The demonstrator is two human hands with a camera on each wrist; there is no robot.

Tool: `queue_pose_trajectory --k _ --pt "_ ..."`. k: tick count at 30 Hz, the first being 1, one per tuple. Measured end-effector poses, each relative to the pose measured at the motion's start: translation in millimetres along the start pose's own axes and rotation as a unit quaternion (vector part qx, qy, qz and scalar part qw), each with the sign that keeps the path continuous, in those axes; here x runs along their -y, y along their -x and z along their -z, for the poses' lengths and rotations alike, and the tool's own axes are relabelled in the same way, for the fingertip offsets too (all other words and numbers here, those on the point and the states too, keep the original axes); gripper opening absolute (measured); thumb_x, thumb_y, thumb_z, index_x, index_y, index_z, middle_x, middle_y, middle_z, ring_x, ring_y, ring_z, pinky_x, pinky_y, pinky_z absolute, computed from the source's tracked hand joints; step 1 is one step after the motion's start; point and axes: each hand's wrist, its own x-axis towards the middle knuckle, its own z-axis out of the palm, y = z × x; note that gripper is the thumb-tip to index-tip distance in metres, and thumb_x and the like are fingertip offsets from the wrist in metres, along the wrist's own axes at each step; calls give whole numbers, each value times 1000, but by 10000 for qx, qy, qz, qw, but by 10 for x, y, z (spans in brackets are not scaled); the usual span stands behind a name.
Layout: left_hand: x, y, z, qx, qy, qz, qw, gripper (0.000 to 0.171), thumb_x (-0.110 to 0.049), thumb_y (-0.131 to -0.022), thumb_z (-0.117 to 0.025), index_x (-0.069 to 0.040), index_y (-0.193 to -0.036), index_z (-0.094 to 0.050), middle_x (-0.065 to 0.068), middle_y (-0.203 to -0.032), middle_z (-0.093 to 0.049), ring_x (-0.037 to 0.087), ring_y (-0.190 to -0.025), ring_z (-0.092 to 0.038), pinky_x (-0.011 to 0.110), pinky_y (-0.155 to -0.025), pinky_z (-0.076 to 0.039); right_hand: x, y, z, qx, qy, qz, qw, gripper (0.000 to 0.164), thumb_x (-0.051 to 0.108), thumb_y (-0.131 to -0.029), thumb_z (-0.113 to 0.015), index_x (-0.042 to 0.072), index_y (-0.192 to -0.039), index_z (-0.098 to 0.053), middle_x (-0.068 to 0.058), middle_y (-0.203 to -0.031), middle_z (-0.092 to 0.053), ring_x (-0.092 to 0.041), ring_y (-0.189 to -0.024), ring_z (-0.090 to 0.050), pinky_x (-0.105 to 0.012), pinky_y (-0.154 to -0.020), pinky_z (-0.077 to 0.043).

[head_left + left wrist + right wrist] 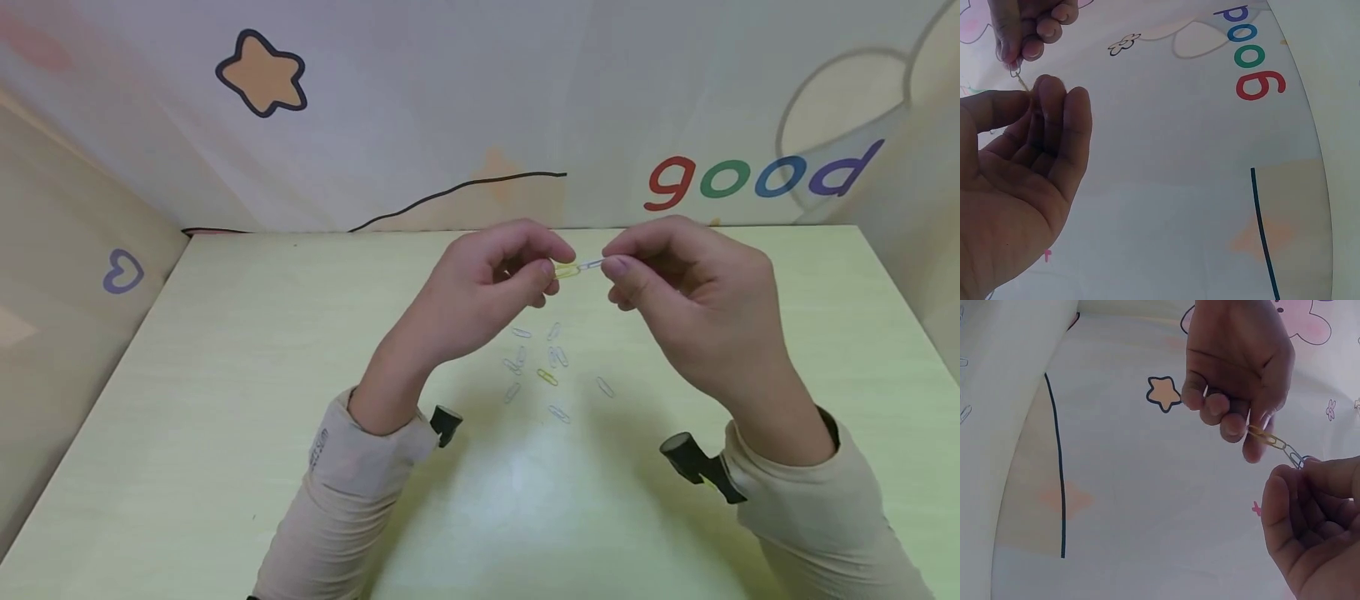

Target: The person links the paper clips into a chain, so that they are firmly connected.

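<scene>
- Clock read from the head view, loose yellow clip (547,377) on the pale table (187,417) as centre.
- Left hand (498,271), 11 o'clock: thumb and fingertips narrow, pinching a yellow paper clip (1265,436). Other fingers curled in.
- Right hand (697,292), 2 o'clock: thumb and forefinger narrow, pinching a silver paper clip (1295,457).
- Held pair is off the table, between 12 and 1 o'clock, between the two hands. The clips meet end to end in the right wrist view.
- Loose silver clips round the centre: one well out near 3 o'clock (605,387); one at 8 (512,392); one at 11 (521,333); one at 12 (553,332). Overlapping clusters near 1 (558,357) and between 9 and 10 (514,365); too small to count. More silver between 5 and 6 (558,413).
- Pale sleeves, each with a black mount at the cuff.
- Backdrop behind table: orange star (262,73) between 10 and 11; coloured word "good" (765,179) near 2.
</scene>
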Motion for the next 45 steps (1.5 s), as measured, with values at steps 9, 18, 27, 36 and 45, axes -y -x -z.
queue_pose_trajectory --k 9,18,27,36,45 --pt "73 -67 -82 727 313 -524 9955 22 -8 -104 -52 1 -115 -68 6 -101 -66 20 -93 -62 35 -82 -53 2 -15 28 349 22 442 9984 14 -16 -83 -72 -7 -93 -71 -4 -84 -70 -7 -67 -64 -20 -68 -55" --pt "137 -123 -150 1254 1240 -657 9821 24 -6 -104 -46 8 -104 -65 14 -95 -67 28 -93 -64 40 -91 -53 14 -10 52 310 -290 549 9976 18 -19 -82 -70 -4 -92 -73 -1 -83 -70 -9 -65 -63 -20 -65 -54" --pt "196 -139 -169 1604 1710 -708 9695 24 -3 -104 -43 5 -94 -63 15 -91 -64 32 -92 -64 43 -95 -50 31 -11 104 443 -236 357 9981 14 -19 -84 -68 -7 -92 -70 -4 -82 -69 -10 -64 -63 -21 -64 -55" --pt "171 -120 -120 1342 1479 -583 9781 18 3 -102 -49 8 -93 -64 14 -87 -64 38 -81 -65 45 -86 -54 11 -22 127 543 -67 363 9978 14 -19 -84 -68 -8 -92 -69 -5 -82 -68 -8 -65 -62 -21 -64 -54" --pt "88 -38 -35 819 1067 -127 9908 17 1 -101 -53 7 -94 -67 13 -86 -65 33 -80 -63 43 -84 -56 -85 -20 66 559 -153 294 9979 12 -17 -87 -66 -8 -95 -69 -4 -81 -66 -10 -63 -62 -20 -64 -53"
